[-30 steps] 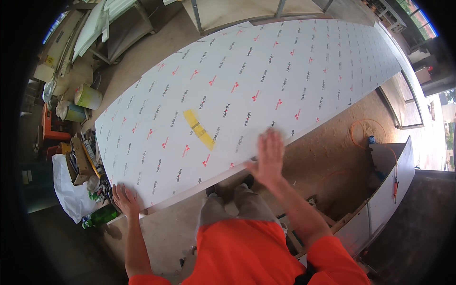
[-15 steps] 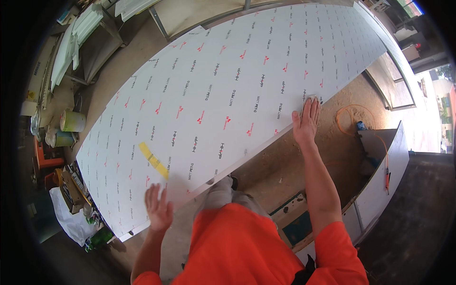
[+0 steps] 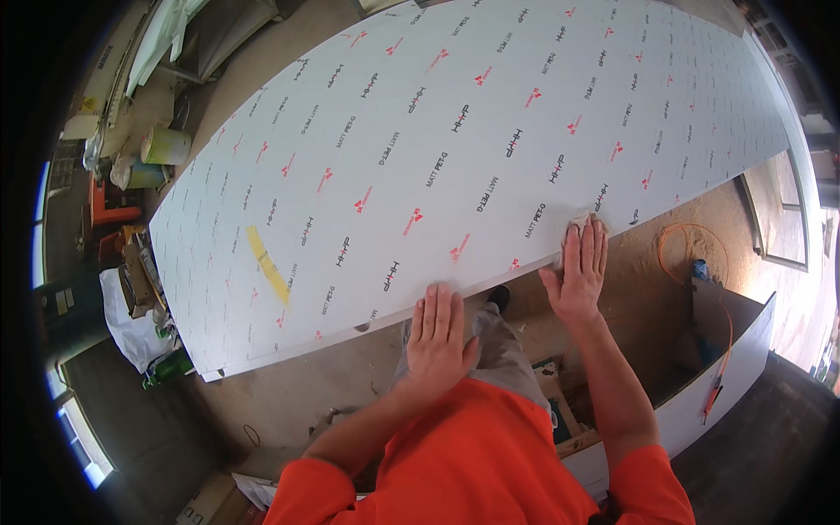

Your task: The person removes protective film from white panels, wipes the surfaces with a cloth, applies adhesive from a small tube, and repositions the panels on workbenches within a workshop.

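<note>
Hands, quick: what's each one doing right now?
Left hand: open, flat on the near edge of the white panel.
Right hand: open, fingers flat on the same edge.

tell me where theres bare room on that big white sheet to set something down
Most of the white sheet is bare: the whole stretch beyond the yellow tape strip toward the far end. Taken up is only the near edge, where the left hand and right hand press flat. Off the sheet's left end it is crowded with buckets and bags.
</note>
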`<state>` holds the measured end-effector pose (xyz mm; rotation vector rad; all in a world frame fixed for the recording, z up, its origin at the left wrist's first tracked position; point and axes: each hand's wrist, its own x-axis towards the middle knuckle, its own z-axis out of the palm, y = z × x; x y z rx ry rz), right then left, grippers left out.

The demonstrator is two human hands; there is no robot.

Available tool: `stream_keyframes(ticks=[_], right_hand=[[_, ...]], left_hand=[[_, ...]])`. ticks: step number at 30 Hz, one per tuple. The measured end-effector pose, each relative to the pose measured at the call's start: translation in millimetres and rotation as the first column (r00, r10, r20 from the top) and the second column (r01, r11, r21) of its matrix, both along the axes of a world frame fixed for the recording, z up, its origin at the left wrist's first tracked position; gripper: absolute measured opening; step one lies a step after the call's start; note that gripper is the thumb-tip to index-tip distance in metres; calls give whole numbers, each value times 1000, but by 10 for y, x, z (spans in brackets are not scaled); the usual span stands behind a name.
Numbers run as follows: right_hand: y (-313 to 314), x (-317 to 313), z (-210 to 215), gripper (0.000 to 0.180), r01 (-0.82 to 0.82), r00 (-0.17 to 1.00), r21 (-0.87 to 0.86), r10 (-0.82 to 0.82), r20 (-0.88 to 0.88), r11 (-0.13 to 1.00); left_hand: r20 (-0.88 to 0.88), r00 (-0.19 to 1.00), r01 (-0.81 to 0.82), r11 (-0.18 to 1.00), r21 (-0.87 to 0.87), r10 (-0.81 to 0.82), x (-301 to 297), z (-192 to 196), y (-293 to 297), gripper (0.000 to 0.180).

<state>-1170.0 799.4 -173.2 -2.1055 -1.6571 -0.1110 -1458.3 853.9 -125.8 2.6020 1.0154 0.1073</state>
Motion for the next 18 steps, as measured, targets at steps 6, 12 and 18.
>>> stream_keyframes(ticks=[6, 12, 18], right_hand=[[34, -27, -53, 85, -1, 1000, 0, 1, 29, 1000], [164, -893, 24, 88, -187, 980, -40, 189, 55, 982], [384, -1543, 74, 82, -512, 840, -119, 525, 136, 851]], left_hand=[[0, 995, -95, 994, 46, 95, 40, -31, -145, 76], [214, 957, -220, 972, 85, 198, -686, 103, -112, 49], [335, 794, -602, 731, 321, 507, -1546, 10, 719, 40]])
